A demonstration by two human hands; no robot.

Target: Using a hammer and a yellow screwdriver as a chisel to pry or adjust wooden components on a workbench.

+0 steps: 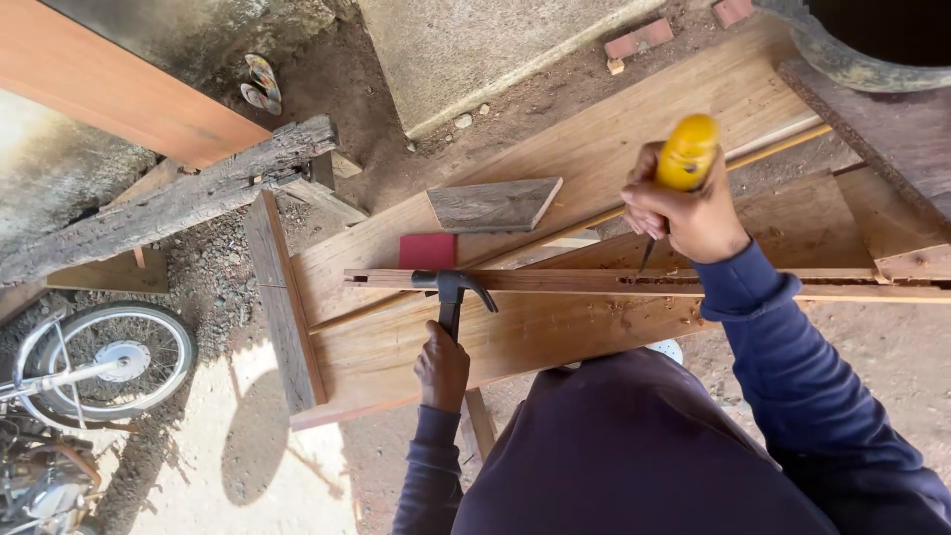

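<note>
On the wooden workbench [594, 149], laid lengthwise across its planks: one narrow wooden strip [555, 280], with a rough slot and loose chips showing near its right part.

One chisel [684, 159], yellow handle uppermost, blade tip set down into the strip's slot. Right hand [684, 213] closed fully round the handle just below its yellow end.

One claw hammer [454, 292], dark metal head resting at the strip's near edge, towards the strip's left end, handle pointing back at the person. Left hand [442, 367] wrapped tight round the handle's lower part.

One small red block [427, 251], just behind the hammer head, on the bench plank.

One short grey board offcut [492, 203], lying flat beyond the red block.

One weathered dark beam [168, 203], slanting across the ground to the left of the bench, well apart from the hands.

Two sandals [261, 84], side by side on the dirt at upper left.

One motorcycle wheel [114, 362], spoked, at lower left beside the bench end.

Two reddish bricks [639, 40], on the ground beyond the bench, top of view.

Both sleeves dark blue.
</note>
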